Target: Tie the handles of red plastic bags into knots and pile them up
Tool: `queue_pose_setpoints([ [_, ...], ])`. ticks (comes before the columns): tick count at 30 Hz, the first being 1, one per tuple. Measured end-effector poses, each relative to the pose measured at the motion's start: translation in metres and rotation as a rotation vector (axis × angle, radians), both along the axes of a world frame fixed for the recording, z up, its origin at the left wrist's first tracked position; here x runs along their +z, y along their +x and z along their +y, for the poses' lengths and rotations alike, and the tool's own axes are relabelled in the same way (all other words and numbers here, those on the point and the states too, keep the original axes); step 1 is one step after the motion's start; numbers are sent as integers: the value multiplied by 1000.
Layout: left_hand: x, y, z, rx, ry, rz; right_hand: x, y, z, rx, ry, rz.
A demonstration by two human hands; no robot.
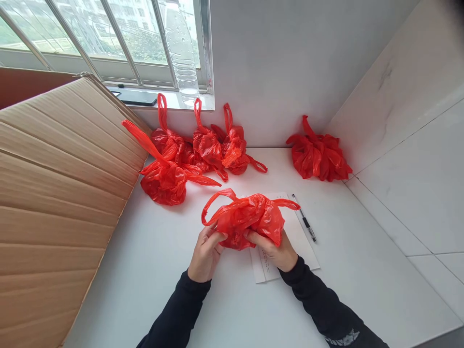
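A knotted red plastic bag [250, 220] is held between my two hands above the white table, its handle loops sticking out to both sides. My left hand [208, 249] grips the bag's lower left edge, thumb in front. On its other side my right hand [273, 249] grips the lower right part, with the thumb pressed on the front and the other fingers hidden behind. What the bag contains cannot be seen. Partly beneath the bag and right hand lies a sheaf of white paper [302, 251] with small writing. A black pen [307, 222] rests along its right side.
Several tied red bags [208, 147] sit against the back wall, one red bag [165, 181] nearer. Another red bag [319, 157] stands in the right corner. A cardboard box [65, 208] fills the left side. A plastic bottle [184, 63] and a phone [139, 98] are on the windowsill.
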State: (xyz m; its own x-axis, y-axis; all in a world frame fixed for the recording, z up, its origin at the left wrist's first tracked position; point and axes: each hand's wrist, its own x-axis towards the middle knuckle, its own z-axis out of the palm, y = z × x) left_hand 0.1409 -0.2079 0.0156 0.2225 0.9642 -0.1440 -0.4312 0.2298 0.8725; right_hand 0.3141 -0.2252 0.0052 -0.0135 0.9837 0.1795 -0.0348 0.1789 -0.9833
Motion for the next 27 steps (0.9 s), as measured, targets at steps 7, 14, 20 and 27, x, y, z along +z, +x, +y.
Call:
queue_pose_setpoints([
  [7, -7, -1, 0, -30, 81, 110, 1, 2, 0, 13, -4, -11],
  [14, -13, -1, 2, -1, 110, 143, -2, 1, 1, -2, -17, -11],
  [20, -15, -1, 1, -38, 195, 187, -4, 1, 0, -14, -15, -24],
  [27, -17, -1, 2, -13, 174, 168, -6, 1, 0, -8, -34, -12],
])
